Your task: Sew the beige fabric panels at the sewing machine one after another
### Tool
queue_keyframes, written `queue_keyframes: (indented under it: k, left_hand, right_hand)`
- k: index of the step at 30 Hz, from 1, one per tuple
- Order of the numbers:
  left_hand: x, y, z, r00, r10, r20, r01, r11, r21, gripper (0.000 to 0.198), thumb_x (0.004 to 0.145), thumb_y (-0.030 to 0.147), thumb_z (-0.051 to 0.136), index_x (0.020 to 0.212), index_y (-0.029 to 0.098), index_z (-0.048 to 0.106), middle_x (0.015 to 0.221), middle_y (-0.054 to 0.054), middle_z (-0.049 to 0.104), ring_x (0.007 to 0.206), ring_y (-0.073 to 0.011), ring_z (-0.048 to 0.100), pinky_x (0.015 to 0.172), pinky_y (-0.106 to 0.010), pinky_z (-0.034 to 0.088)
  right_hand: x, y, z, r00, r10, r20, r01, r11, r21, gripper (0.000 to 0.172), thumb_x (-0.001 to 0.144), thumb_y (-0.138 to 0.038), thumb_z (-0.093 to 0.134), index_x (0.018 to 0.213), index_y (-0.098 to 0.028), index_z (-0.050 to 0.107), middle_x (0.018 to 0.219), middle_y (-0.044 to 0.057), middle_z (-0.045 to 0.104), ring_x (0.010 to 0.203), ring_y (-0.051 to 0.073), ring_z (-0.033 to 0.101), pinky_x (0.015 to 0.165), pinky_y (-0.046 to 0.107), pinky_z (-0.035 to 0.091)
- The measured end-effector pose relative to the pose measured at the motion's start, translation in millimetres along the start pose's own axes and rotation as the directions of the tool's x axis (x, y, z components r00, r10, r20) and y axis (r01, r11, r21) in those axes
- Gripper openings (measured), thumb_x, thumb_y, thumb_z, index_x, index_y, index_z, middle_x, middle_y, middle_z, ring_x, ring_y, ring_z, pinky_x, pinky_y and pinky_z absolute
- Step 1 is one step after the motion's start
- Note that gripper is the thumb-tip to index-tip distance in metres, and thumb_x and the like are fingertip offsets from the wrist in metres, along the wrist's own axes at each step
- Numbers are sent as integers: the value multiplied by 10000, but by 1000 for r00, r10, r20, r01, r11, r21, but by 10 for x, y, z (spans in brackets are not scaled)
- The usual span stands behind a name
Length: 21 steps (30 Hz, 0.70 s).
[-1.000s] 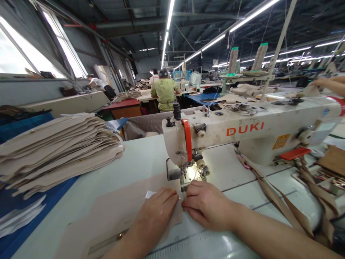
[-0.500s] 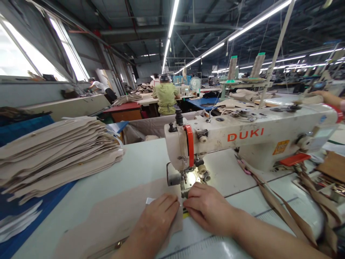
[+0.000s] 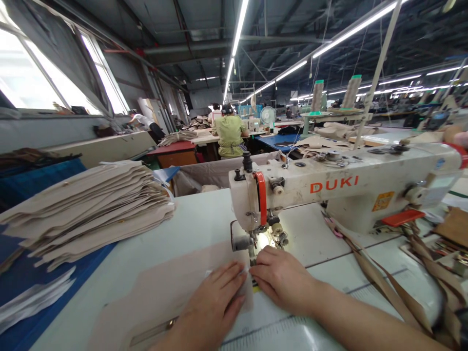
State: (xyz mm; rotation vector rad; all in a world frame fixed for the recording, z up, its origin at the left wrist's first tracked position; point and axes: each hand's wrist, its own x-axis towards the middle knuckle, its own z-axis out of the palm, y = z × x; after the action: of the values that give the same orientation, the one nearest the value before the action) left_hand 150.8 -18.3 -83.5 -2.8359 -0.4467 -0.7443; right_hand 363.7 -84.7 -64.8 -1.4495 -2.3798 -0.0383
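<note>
A beige fabric panel lies flat on the sewing table, its right edge at the needle area of a white sewing machine. My left hand rests on the panel with fingers stretched out and the thumb apart, pressing it down. Under its fingers shows the edge of a small white piece. Beside the presser foot is my right hand, fingers curled together at the panel's edge; what they pinch is hidden. A metal zipper-like strip lies on the panel near my left wrist.
A tall stack of beige fabric pieces sits at left, with white strips on blue cloth. Beige straps and scissors-like handles lie right of the machine. A co-worker sits ahead.
The camera view has shifted slightly, so the scene sits lower and further right. My left hand's thumb has spread away from the fingers, and they cover more of the white piece. My right hand barely moved.
</note>
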Motion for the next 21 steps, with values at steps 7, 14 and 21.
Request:
queue_keyframes:
  k: [7,14,21]
  left_hand:
    - [40,-23,123,998,-49,28,50,999,-20,346,954,227,488,1263,168,633,1253,-102,694,1138,-234,663,960,-402,571]
    - [223,-118,300,1000,-10,-22,10,1000,-26,345,967,240,469,1257,164,639,1239,-113,699,1127,-243,667,940,-408,581]
    - [320,-173,351,1000,1,-3,-1,1000,-11,365,970,245,438,1276,182,627,1239,-92,701,1135,-224,659,961,-386,563]
  right_hand:
    - [28,61,-7,1000,25,-13,-26,998,-54,176,955,-175,510,859,-172,657,856,46,631,866,205,545,791,308,440]
    - [58,171,-17,996,63,-56,-68,993,-92,174,951,-172,524,825,-171,645,833,48,627,869,204,536,817,305,431]
    - [79,177,-34,986,161,-34,-163,982,-93,156,962,-191,525,861,-171,642,880,55,623,893,208,537,814,316,424]
